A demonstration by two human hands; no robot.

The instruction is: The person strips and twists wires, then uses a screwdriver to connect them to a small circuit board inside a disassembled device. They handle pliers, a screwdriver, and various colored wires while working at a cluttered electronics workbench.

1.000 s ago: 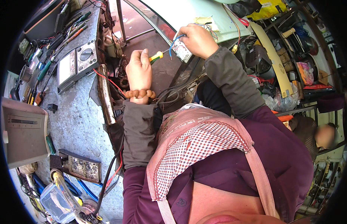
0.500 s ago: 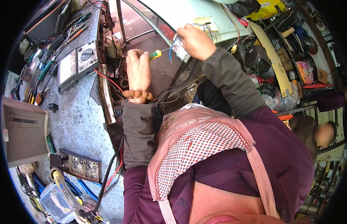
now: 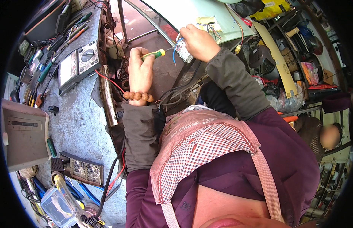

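Note:
My left hand [image 3: 140, 74], with a brown bead bracelet at the wrist, is closed around a screwdriver [image 3: 156, 54] with a green and yellow handle. Its shaft points right, toward a small white part [image 3: 183, 52] below my right fingers. My right hand [image 3: 199, 44] pinches a blue wire [image 3: 174, 56], whose free end curls downward beside the white part. My right hand covers much of that part, so I cannot tell what it is. The screwdriver's tip is too small to make out.
An analog multimeter [image 3: 79, 65] and many hand tools lie on the worn workbench [image 3: 79, 125] at left. Nearer are a grey box [image 3: 26, 135] and a tray-like stand [image 3: 83, 170]. A pale panel [image 3: 176, 13] lies ahead. Another person [image 3: 317, 135] is at far right.
My left hand has shifted its grip back along the screwdriver, so more of the handle shows. My right hand stays nearly still with the blue wire.

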